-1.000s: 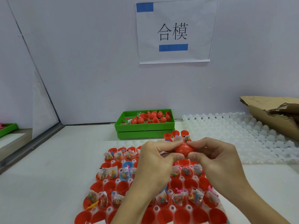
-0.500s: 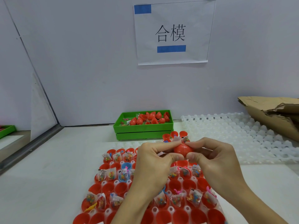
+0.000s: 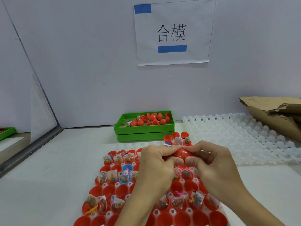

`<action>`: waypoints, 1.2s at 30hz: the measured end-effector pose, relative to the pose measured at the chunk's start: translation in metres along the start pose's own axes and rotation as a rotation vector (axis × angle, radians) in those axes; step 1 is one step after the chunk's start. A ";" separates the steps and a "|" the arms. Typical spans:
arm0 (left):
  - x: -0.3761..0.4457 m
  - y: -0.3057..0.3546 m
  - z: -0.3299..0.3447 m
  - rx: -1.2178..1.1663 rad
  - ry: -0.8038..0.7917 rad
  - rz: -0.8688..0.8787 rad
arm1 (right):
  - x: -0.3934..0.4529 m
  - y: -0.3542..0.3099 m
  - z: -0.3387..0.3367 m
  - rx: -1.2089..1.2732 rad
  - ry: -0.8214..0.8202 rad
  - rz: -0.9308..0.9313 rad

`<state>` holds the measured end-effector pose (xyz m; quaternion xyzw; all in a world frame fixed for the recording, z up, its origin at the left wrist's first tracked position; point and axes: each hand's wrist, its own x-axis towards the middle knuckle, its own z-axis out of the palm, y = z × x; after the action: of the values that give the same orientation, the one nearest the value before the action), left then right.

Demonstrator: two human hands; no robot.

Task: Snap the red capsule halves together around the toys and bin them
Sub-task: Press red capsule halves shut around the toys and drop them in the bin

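Your left hand (image 3: 155,162) and right hand (image 3: 210,162) pinched one red capsule (image 3: 182,153) together above the tray of open red halves (image 3: 114,190), green bin (image 3: 145,128) beyond

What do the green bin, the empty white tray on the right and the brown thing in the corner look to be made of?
Green bin: rigid moulded plastic, slight sheen, crisp edges. White tray: thin translucent plastic, probably vacuum-formed, glossy repeating pockets. Brown thing: matte cardboard, torn ragged edge, creased.

Pale wall (image 3: 81,62) with paper sign (image 3: 173,32) behind white table (image 3: 48,185)
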<state>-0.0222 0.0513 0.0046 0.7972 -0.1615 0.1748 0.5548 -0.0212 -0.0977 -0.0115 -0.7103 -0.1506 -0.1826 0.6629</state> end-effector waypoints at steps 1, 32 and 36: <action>0.000 0.001 0.000 -0.023 0.009 -0.001 | 0.001 -0.001 -0.001 0.000 -0.002 -0.002; 0.001 0.009 -0.004 -0.214 -0.005 -0.032 | 0.007 -0.014 -0.011 0.029 0.010 -0.004; 0.002 0.012 -0.005 -0.220 0.033 -0.052 | 0.004 -0.015 -0.008 0.097 0.026 -0.019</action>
<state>-0.0266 0.0517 0.0171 0.7326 -0.1500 0.1546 0.6457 -0.0247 -0.1049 0.0039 -0.6736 -0.1573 -0.1906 0.6965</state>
